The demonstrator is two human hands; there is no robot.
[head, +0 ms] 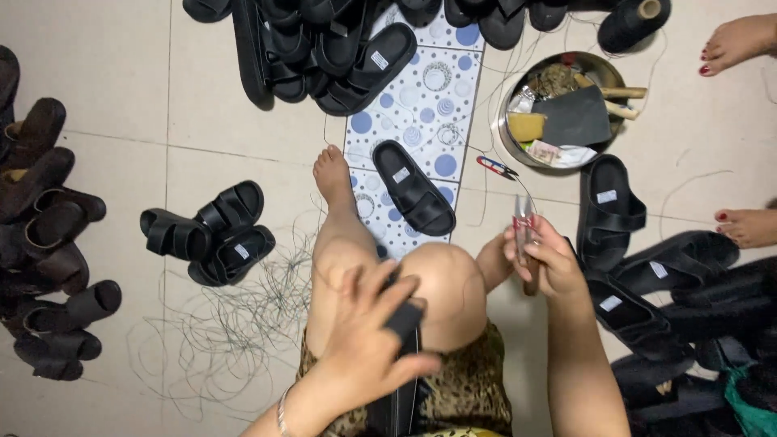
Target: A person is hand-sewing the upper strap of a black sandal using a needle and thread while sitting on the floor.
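My left hand (364, 340) grips a black sandal (402, 368) that stands on edge against my lap, fingers wrapped over its top strap. My right hand (544, 257) holds a metal awl-like tool with a wooden handle (526, 243), point up, just right of my bent knee (441, 283). A thin thread runs up from the tool toward the small red-handled snips (495, 167) on the floor. My bare foot (333, 174) rests at the edge of a dotted blue-and-white mat (421, 105), next to one black sandal (413, 188).
Piles of black sandals lie at the top (324, 48), left (206, 231) and right (639, 275); brown ones (44, 235) at far left. A round metal tin (564, 109) holds tools. A thread spool (631, 20), loose thread tangle (243, 324), and another person's feet (740, 40) are nearby.
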